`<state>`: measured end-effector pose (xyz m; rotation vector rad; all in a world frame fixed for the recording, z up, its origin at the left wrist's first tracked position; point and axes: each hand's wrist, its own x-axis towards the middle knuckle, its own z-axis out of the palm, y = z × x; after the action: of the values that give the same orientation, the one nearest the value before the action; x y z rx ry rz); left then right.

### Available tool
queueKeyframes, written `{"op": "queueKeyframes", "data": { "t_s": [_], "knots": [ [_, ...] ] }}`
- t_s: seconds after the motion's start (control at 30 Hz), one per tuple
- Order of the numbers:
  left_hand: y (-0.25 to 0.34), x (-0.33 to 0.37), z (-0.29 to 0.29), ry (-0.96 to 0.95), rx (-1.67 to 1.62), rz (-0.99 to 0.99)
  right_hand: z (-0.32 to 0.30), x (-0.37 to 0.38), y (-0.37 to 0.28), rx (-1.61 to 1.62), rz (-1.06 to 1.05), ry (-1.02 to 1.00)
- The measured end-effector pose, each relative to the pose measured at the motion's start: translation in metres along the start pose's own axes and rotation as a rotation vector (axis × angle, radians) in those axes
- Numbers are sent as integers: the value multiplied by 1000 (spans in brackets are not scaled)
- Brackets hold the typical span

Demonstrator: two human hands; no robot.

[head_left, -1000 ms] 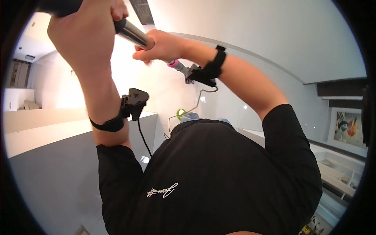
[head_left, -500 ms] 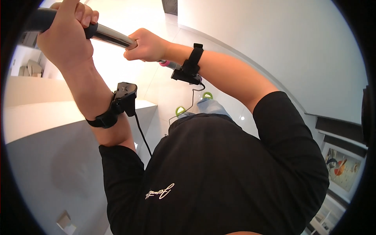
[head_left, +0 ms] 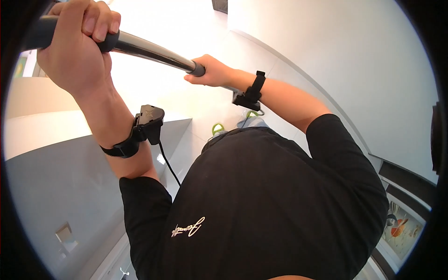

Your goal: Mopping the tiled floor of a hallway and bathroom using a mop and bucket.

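Note:
Wrapped round the dark, thick grip at the upper left, the fingers of my left hand [head_left: 77,58] are closed on a long pole [head_left: 151,50]. Its shiny metal tube slants down to the right from that grip. At a grey collar [head_left: 199,69], my right hand [head_left: 215,71] closes round the pole lower down, below and to the right of the left hand. Part of the pole shows again past the right wrist. Its lower end is hidden behind my arm and body, so I cannot tell what kind of tool it is.
A grey-and-white partition [head_left: 60,186] stands at my left, and a white wall [head_left: 336,60] curves along the right. Light tiles [head_left: 177,100] lie underfoot, by my green-strapped footwear [head_left: 218,129]. Black devices [head_left: 150,119] are strapped to both wrists, with a cable [head_left: 169,163] from the left one.
My right hand has moved right and slightly down, farther from the left hand. More shiny tube and the grey collar now show between them. A pink part by the right wrist is out of sight.

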<state>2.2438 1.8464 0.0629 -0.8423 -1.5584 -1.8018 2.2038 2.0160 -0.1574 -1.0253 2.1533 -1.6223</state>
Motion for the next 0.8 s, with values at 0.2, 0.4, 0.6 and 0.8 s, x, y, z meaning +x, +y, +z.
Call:
{"op": "queueKeyframes", "data": {
  "t_s": [0.2,0.4,0.6,0.8],
  "knots": [
    [-3,0,-8,-59,6,-27,0,1,-8,2,1,-10],
    [-13,-3,5,-32,-1,-47,-4,-16,48,-82,176,-29],
    [-11,3,8,-114,-15,-22,-5,-10,23,45,63,46],
    [-12,4,39,-115,-2,-22,-9,-22,64,70,-7,99]
  ]
}}
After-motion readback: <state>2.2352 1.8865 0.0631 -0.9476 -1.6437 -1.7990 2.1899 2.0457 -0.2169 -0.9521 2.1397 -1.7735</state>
